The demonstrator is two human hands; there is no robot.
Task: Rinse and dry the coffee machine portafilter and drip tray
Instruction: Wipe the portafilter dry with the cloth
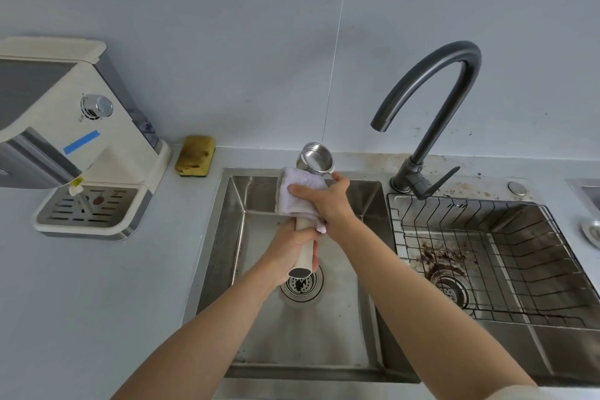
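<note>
Above the left sink basin I hold the portafilter (317,157), its steel basket pointing away and its cream handle toward me. My left hand (292,248) is shut around the handle. My right hand (328,200) presses a pale lilac cloth (300,193) around the neck just below the basket. The drip tray (89,209), with its slotted steel grille, sits in the base of the cream coffee machine (74,127) on the counter at the left.
The left sink basin (341,318) has a round drain strainer under my hands. The right basin holds a black wire rack (493,256) over coffee grounds. A dark gooseneck faucet (431,114) stands between them, no water running. A yellow sponge (194,155) lies by the wall.
</note>
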